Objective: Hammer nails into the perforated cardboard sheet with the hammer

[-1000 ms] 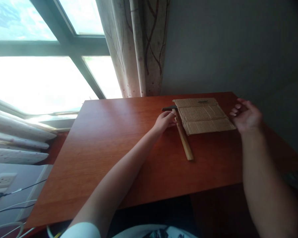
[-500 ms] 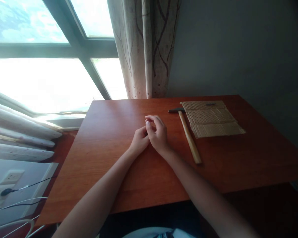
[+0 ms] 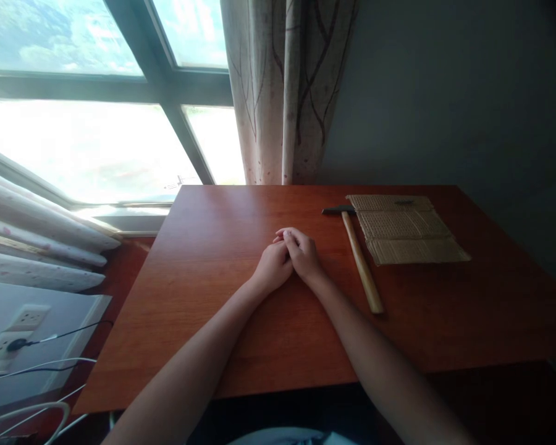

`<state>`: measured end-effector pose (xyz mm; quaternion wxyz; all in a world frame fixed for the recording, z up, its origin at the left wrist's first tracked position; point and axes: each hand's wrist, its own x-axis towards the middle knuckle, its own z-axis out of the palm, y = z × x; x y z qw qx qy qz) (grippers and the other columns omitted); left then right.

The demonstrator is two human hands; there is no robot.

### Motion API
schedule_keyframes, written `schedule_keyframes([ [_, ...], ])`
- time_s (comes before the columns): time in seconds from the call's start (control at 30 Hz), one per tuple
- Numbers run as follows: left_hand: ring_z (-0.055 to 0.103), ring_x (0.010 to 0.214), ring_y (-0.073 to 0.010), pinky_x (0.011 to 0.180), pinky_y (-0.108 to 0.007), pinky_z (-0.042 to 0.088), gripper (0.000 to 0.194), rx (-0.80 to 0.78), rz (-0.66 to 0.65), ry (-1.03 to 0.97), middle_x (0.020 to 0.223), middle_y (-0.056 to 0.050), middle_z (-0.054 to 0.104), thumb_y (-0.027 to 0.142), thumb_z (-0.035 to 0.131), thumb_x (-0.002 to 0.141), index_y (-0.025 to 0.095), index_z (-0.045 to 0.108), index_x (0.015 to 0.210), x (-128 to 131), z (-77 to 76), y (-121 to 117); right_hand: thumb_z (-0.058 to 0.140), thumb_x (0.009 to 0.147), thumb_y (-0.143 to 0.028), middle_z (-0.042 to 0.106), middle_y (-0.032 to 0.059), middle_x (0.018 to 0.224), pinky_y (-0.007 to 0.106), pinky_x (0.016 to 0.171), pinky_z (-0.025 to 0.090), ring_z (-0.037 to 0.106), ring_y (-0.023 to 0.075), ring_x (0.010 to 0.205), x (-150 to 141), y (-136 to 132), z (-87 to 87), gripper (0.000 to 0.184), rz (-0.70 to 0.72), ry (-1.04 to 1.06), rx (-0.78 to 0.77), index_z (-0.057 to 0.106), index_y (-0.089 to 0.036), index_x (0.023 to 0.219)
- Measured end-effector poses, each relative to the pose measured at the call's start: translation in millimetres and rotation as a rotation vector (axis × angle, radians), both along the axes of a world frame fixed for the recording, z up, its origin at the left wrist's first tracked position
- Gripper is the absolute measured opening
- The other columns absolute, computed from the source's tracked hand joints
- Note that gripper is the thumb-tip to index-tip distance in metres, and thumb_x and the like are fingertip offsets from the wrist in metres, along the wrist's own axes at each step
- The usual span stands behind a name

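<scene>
My left hand [image 3: 273,267] and my right hand [image 3: 304,254] are folded together above the middle of the wooden table [image 3: 204,247]. The right fingers close over those of the left, which are partly covered; no object shows in either hand. Just to the right lies a hammer [image 3: 362,266] with a pale wooden handle and a dark metal head pointing left. Part of its head meets the edge of a piece of corrugated cardboard [image 3: 408,228]. Small dark slim pieces, perhaps nails [image 3: 403,203], rest near the cardboard's far edge.
Behind the table hangs a patterned curtain [image 3: 264,123] beside a bright window [image 3: 97,148]. A grey wall [image 3: 435,105] rises at the back right. At lower left are a wall socket [image 3: 16,343] with a plug and several cables [image 3: 65,361].
The view has shifted slightly, so the table, hammer and cardboard appear a little farther right and lower. My raised right fingers have settled down closer onto the left hand.
</scene>
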<state>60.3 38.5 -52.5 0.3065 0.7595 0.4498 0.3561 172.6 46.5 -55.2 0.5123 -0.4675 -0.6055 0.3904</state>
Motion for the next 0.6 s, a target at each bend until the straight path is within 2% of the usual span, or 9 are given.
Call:
schedule_keyframes([
  [0.33,0.065,0.083,-0.0235,0.078,-0.032,0.051,0.016,0.009,0.007,0.034,0.087,-0.011,0.073,0.011,0.055,0.080,0.012,0.070,0.083,-0.4,-2.0,-0.1,0.042,0.099,-0.041,0.074,0.0050,0.087,0.032,0.079,0.052,0.070,0.0204,0.083,1.3,0.2,1.2,0.033,0.006,-0.039,0.004,0.067,-0.022,0.089],
  [0.6,0.066,0.085,-0.0245,0.079,-0.033,0.052,0.017,0.015,0.011,0.050,0.089,-0.012,0.073,0.010,0.054,0.080,0.012,0.071,0.085,-0.9,-1.6,0.5,0.041,0.099,-0.040,0.073,0.0049,0.087,0.032,0.079,0.053,0.070,0.0207,0.084,0.8,0.5,-0.1,0.033,0.004,-0.053,0.008,0.067,-0.022,0.090],
])
